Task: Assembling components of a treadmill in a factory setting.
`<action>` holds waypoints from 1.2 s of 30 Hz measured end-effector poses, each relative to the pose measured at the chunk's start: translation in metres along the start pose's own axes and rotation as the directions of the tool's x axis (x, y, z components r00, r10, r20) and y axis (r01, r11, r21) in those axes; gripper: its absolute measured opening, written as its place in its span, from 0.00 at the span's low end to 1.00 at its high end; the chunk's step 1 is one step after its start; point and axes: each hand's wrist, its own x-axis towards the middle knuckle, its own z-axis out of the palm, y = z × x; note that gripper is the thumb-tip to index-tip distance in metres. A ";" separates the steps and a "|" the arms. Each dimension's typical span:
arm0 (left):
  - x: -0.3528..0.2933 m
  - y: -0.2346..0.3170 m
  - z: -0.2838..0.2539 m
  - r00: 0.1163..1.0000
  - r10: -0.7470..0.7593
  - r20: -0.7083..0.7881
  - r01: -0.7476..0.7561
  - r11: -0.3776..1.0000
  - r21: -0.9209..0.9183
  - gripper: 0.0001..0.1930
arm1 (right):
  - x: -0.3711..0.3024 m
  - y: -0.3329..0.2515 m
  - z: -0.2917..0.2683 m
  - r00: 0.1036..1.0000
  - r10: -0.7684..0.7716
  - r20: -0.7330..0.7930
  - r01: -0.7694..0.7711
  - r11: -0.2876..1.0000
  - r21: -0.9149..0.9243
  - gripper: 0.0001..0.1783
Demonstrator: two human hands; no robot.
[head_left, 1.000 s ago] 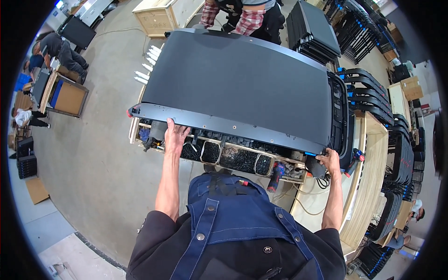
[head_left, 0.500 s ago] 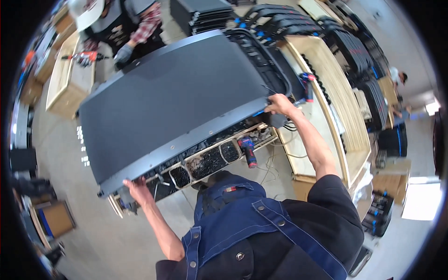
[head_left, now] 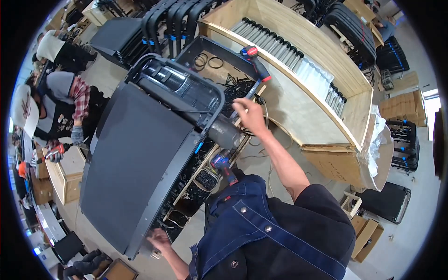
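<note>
A treadmill deck (head_left: pixel 135 140) with a dark grey belt lies across the work stand on my left, its open motor bay (head_left: pixel 172 84) at the far end. My left hand (head_left: pixel 161 241) is beside the near end of its side rail (head_left: pixel 150 205), fingers loosely apart and slightly blurred; contact with the rail is unclear. My right hand (head_left: pixel 251 115) hovers off the deck, fingers loosely bent, nothing visible in them. It is nearest to a black tray (head_left: pixel 189 55) of dark screws and rings. A blue and red cordless drill (head_left: pixel 224 167) rests on the stand close to my waist.
Screw bins (head_left: pixel 205 179) line the stand under the rail. A second cordless drill (head_left: pixel 255 63) lies by the tray. To the right is a long wooden crate (head_left: pixel 298 100) with metal rollers. A co-worker (head_left: pixel 70 100) holds a red power tool (head_left: pixel 57 151) across the deck.
My view has turned right, swinging the deck leftward. My right hand has let go of the deck's corner and moved toward the screw tray. My left hand has shifted along the near end.
</note>
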 end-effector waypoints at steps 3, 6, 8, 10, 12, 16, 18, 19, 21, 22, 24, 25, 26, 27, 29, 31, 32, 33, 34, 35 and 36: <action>-0.007 -0.052 -0.009 0.885 -0.444 0.139 0.329 0.809 0.488 0.25 | 0.039 0.123 -0.034 0.857 0.478 0.192 -0.420 0.865 -0.275 0.22; -0.059 -0.123 0.047 0.883 -0.373 -0.285 0.431 0.404 0.807 0.30 | 0.028 0.203 -0.065 0.865 0.500 -0.038 -0.389 0.622 -0.679 0.25; -0.089 -0.129 0.050 0.881 -0.379 -0.282 0.419 0.354 0.836 0.32 | 0.021 0.251 -0.064 0.886 0.406 -0.223 -0.458 0.697 -0.552 0.35; -0.143 -0.126 0.029 0.868 -0.312 -0.387 0.489 0.390 0.781 0.30 | 0.033 0.260 -0.034 0.734 0.677 0.055 -0.663 0.732 -0.154 0.48; -0.158 -0.126 0.037 0.850 -0.274 -0.450 0.526 0.376 0.763 0.28 | 0.028 0.343 -0.033 0.760 0.643 0.092 -0.585 0.740 -0.332 0.54; -0.184 -0.118 0.025 0.856 -0.109 -0.505 0.509 0.345 0.789 0.29 | 0.040 0.407 -0.004 0.638 0.732 0.240 -0.756 0.655 0.013 0.18; -0.131 -0.157 0.039 0.869 -0.206 -0.450 0.494 0.347 0.797 0.28 | 0.102 0.484 -0.104 0.923 0.384 0.018 -0.376 0.912 -0.164 0.17; -0.167 -0.132 0.055 0.865 -0.106 -0.490 0.494 0.351 0.795 0.27 | 0.064 0.460 -0.032 0.820 0.569 0.057 -0.572 0.817 0.076 0.19; -0.180 -0.128 0.064 0.864 -0.069 -0.499 0.486 0.378 0.788 0.25 | 0.063 0.444 -0.017 0.731 0.678 0.077 -0.681 0.716 0.157 0.21; -0.180 -0.128 0.062 0.859 -0.066 -0.507 0.491 0.389 0.780 0.25 | 0.065 0.428 -0.018 0.664 0.748 -0.003 -0.745 0.661 0.085 0.23; -0.141 -0.139 0.051 0.877 -0.128 -0.463 0.470 0.419 0.777 0.25 | 0.097 0.426 -0.067 0.728 0.685 -0.019 -0.685 0.728 0.016 0.15; -0.139 -0.137 0.041 0.875 -0.076 -0.479 0.463 0.419 0.781 0.25 | 0.089 0.403 -0.062 0.736 0.672 0.076 -0.676 0.735 0.055 0.22; -0.134 -0.134 0.033 0.872 -0.027 -0.489 0.454 0.420 0.786 0.24 | 0.082 0.370 -0.054 0.771 0.628 0.106 -0.637 0.760 0.127 0.22; -0.127 -0.131 0.023 0.871 -0.022 -0.491 0.449 0.443 0.776 0.24 | 0.081 0.334 -0.061 0.775 0.611 0.163 -0.632 0.749 0.197 0.22; -0.099 -0.123 0.001 0.889 0.045 -0.456 0.397 0.421 0.815 0.23 | 0.091 0.276 -0.096 0.746 0.657 0.109 -0.665 0.727 0.171 0.24; -0.065 -0.117 -0.028 0.888 0.092 -0.450 0.371 0.434 0.821 0.22 | 0.094 0.222 -0.131 0.825 0.563 0.042 -0.557 0.800 0.224 0.27; -0.053 -0.110 -0.043 0.876 0.166 -0.453 0.352 0.423 0.835 0.20 | 0.081 0.168 -0.130 0.861 0.509 0.024 -0.498 0.830 0.251 0.28; -0.038 -0.105 -0.059 0.880 0.156 -0.450 0.345 0.441 0.828 0.20 | 0.075 0.123 -0.141 0.870 0.489 0.055 -0.484 0.828 0.283 0.27; -0.020 -0.100 -0.074 0.876 0.295 -0.381 0.284 0.322 0.903 0.17 | 0.074 0.106 -0.163 0.901 0.433 0.010 -0.418 0.862 0.287 0.26; -0.010 -0.092 -0.092 0.847 0.436 -0.303 0.242 0.191 0.951 0.14 | 0.062 0.072 -0.162 0.953 0.303 -0.020 -0.285 0.913 0.293 0.28; -0.001 -0.082 -0.105 0.850 0.427 -0.308 0.236 0.212 0.948 0.14 | 0.047 0.033 -0.161 0.961 0.277 0.024 -0.268 0.900 0.343 0.28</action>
